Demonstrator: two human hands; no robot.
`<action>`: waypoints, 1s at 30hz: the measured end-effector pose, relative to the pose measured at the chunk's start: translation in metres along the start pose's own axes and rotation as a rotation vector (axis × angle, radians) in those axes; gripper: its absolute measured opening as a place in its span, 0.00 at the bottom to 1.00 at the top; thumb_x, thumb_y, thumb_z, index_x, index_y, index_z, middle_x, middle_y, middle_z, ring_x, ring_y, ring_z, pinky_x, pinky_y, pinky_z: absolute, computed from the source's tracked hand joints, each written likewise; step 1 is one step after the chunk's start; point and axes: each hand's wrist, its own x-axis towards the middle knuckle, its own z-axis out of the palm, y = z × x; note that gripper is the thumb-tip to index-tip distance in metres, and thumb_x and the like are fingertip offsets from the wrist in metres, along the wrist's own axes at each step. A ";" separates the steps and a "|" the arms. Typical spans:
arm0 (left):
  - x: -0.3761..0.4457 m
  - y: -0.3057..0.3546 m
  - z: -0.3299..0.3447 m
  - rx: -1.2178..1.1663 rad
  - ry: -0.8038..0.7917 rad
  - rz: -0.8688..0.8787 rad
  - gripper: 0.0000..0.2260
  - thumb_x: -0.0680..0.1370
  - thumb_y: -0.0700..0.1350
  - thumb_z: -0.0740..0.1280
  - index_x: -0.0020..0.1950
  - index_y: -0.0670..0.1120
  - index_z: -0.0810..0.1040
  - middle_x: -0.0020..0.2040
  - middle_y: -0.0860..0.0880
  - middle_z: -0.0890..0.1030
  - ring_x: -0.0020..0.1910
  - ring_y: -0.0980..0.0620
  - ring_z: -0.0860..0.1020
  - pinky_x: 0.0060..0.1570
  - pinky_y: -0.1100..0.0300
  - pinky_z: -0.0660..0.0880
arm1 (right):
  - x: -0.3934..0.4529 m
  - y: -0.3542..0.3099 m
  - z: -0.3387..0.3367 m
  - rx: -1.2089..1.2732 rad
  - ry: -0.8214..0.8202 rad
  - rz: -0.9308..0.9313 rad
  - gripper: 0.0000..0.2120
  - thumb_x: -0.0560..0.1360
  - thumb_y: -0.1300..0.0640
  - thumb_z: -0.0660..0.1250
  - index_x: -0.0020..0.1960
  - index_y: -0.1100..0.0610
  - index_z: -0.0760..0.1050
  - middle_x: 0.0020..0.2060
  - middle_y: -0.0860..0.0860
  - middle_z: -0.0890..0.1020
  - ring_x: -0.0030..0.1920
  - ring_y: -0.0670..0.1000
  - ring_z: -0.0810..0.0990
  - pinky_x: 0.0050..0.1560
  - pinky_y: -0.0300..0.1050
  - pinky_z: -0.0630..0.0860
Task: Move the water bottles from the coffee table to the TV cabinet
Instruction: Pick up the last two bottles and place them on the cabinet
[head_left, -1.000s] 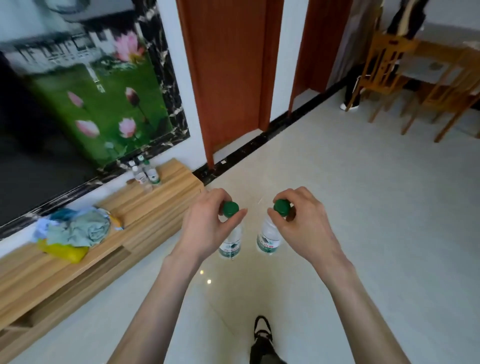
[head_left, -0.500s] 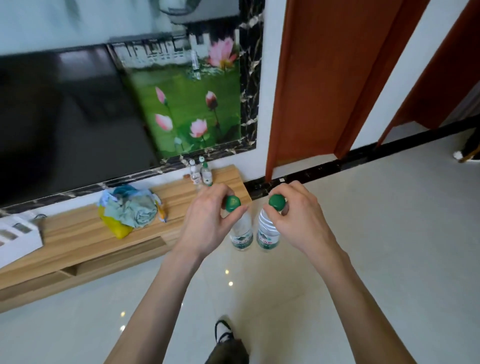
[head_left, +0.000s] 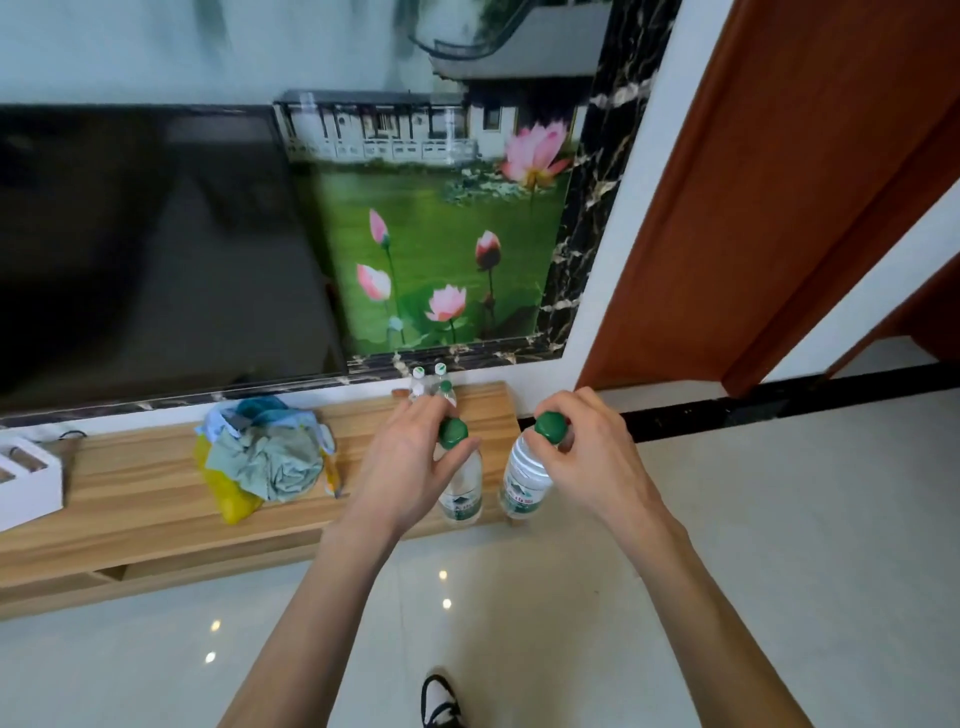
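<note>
My left hand (head_left: 405, 462) grips a clear water bottle (head_left: 462, 491) by its green cap, holding it upright in the air. My right hand (head_left: 592, 457) holds a second clear water bottle (head_left: 524, 480) the same way by its green cap. Both bottles hang over the right end of the wooden TV cabinet (head_left: 145, 499), close to its front edge. Three small bottles (head_left: 434, 384) with green and white caps stand at the back right of the cabinet top, partly hidden behind my left hand.
A heap of cloths on a yellow bag (head_left: 260, 457) lies mid-cabinet, a white box (head_left: 26, 483) at its left. A dark TV (head_left: 156, 249) and a lotus mural (head_left: 441, 234) fill the wall. A brown door frame (head_left: 753, 208) stands right. My shoe (head_left: 439, 701) shows on the glossy floor.
The view has turned left and come closer to the cabinet. Both hands, still holding the bottles by the caps, now sit over the cabinet's right end instead of over the floor.
</note>
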 end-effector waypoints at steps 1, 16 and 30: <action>0.013 -0.010 0.002 0.008 -0.008 -0.005 0.13 0.80 0.60 0.69 0.50 0.53 0.71 0.44 0.55 0.74 0.46 0.51 0.72 0.45 0.51 0.73 | 0.015 0.001 0.006 0.010 -0.001 -0.002 0.08 0.76 0.53 0.73 0.54 0.51 0.79 0.48 0.46 0.75 0.41 0.48 0.76 0.45 0.42 0.71; 0.142 -0.135 0.056 0.090 -0.089 -0.214 0.13 0.82 0.57 0.67 0.55 0.49 0.74 0.51 0.50 0.77 0.50 0.46 0.76 0.52 0.48 0.75 | 0.210 0.030 0.117 -0.051 -0.205 -0.029 0.08 0.78 0.51 0.71 0.55 0.51 0.75 0.53 0.47 0.74 0.48 0.50 0.79 0.49 0.47 0.78; 0.202 -0.226 0.177 0.043 -0.085 -0.460 0.13 0.78 0.54 0.73 0.52 0.47 0.76 0.46 0.51 0.78 0.44 0.47 0.77 0.41 0.53 0.73 | 0.319 0.120 0.249 0.038 -0.440 0.027 0.11 0.77 0.54 0.72 0.58 0.52 0.76 0.57 0.46 0.73 0.52 0.52 0.80 0.51 0.52 0.79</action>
